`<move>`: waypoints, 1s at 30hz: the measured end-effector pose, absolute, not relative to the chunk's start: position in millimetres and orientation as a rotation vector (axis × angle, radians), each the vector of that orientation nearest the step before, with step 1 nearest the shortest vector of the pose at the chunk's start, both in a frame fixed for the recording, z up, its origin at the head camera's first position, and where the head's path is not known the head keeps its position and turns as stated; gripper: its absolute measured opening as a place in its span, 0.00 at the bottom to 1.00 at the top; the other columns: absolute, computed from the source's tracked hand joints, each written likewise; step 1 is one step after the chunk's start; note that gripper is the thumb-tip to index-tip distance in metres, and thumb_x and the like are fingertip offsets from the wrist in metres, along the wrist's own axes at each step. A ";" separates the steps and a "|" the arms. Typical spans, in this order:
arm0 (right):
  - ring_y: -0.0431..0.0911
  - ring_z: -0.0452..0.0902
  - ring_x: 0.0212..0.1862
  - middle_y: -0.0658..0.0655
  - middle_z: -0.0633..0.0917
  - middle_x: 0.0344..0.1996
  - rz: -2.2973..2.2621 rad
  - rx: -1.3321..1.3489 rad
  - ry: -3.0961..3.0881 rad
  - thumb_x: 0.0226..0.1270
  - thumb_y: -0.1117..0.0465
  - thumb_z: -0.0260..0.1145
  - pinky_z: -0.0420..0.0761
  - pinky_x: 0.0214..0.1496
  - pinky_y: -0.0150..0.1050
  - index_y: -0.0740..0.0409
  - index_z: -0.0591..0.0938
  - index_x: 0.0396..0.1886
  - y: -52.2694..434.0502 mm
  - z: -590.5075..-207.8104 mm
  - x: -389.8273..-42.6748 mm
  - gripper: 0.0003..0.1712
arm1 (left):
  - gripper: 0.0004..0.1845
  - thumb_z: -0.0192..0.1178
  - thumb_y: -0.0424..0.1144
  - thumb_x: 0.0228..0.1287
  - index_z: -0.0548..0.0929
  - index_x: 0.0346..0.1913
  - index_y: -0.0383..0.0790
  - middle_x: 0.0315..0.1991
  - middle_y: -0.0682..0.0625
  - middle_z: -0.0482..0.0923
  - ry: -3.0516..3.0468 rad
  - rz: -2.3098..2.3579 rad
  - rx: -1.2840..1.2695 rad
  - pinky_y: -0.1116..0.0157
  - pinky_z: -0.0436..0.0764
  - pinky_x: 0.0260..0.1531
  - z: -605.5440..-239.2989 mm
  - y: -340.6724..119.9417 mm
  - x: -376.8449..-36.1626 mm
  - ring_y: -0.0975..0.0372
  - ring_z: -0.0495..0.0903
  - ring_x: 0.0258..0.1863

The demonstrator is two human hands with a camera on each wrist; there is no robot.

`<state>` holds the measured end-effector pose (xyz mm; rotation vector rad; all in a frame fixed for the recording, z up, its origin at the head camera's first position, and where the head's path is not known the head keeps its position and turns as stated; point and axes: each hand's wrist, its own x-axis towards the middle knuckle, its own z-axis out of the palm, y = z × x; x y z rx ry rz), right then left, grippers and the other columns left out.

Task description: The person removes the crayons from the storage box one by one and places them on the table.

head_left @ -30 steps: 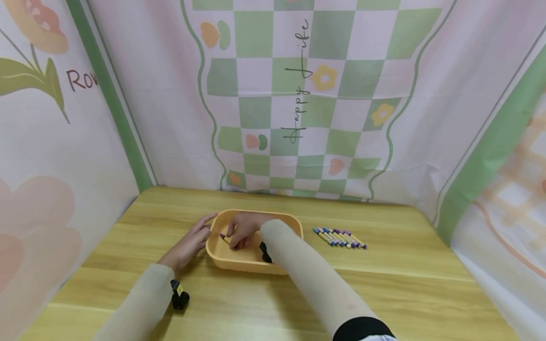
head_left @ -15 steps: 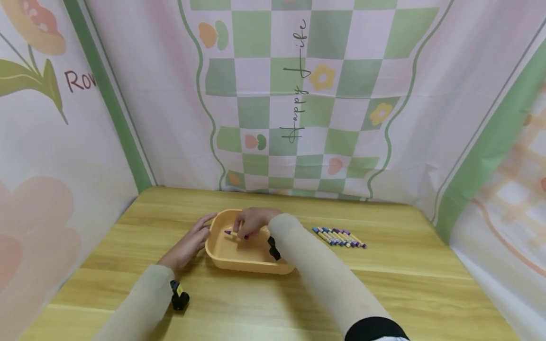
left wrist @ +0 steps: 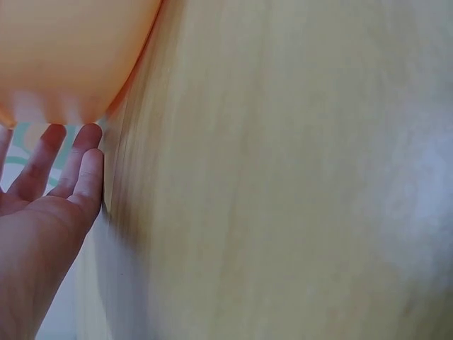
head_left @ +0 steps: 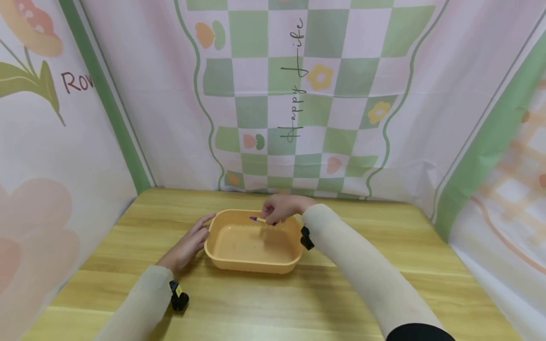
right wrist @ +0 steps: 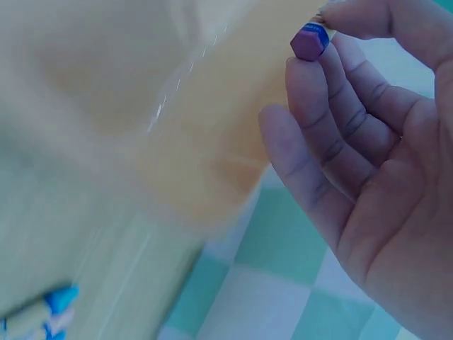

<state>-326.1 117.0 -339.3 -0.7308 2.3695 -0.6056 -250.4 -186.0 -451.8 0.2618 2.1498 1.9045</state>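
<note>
- The right hand [head_left: 279,208] is raised over the far rim of the orange tray [head_left: 222,255], fingers curled, with a purple crayon [head_left: 257,219] pinched between thumb and fingertips.
- In the right wrist view the crayon's purple end [right wrist: 310,41] sticks out past the fingertips [right wrist: 304,85]; the other fingers are loosely bent beneath it, and the tray shows as a blur behind.
- The crayon lies roughly level, tip toward the person's left, just above the tray's inside — it is lifted clear of the tray floor.
- The left hand [head_left: 187,244] rests flat on the wooden table [head_left: 384,222] against the tray's left wall, fingers straight and relaxed, holding nothing.
- The left wrist view shows those fingers [left wrist: 78,173] stretched out just under the tray's rounded corner [left wrist: 71,64]; whether they touch it is hard to tell there.
- Both forearms wear pale sleeves, each with a small black device at the wrist.
- A few blue-tipped crayons [right wrist: 42,312] lie on the table at the lower left edge of the right wrist view — blurred.
- A pink and green checked cloth [head_left: 298,94] hangs behind the table.
</note>
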 end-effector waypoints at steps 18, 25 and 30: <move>0.49 0.81 0.41 0.56 0.84 0.40 -0.703 -0.592 2.516 0.63 0.61 0.65 0.85 0.47 0.51 0.68 0.81 0.52 286.2 -344.5 -324.2 0.20 | 0.35 0.43 0.35 0.72 0.50 0.80 0.48 0.76 0.35 0.55 2.156 1.893 0.255 0.49 0.63 0.70 -448.2 -187.4 -249.5 0.45 0.65 0.70; 0.51 0.81 0.43 0.58 0.84 0.42 -0.714 -0.461 2.532 0.65 0.59 0.65 0.85 0.47 0.53 0.68 0.80 0.52 336.8 -358.2 -311.7 0.20 | 0.35 0.43 0.36 0.72 0.50 0.80 0.48 0.76 0.36 0.55 2.139 1.900 0.269 0.49 0.63 0.70 -449.2 -187.3 -249.3 0.45 0.65 0.71; 0.47 0.79 0.37 0.57 0.83 0.37 -0.743 -0.405 2.550 0.63 0.62 0.65 0.84 0.39 0.46 0.68 0.81 0.49 358.2 -375.2 -302.3 0.17 | 0.34 0.43 0.36 0.73 0.50 0.80 0.48 0.76 0.35 0.55 2.137 1.903 0.278 0.50 0.63 0.70 -450.6 -187.3 -249.0 0.45 0.65 0.70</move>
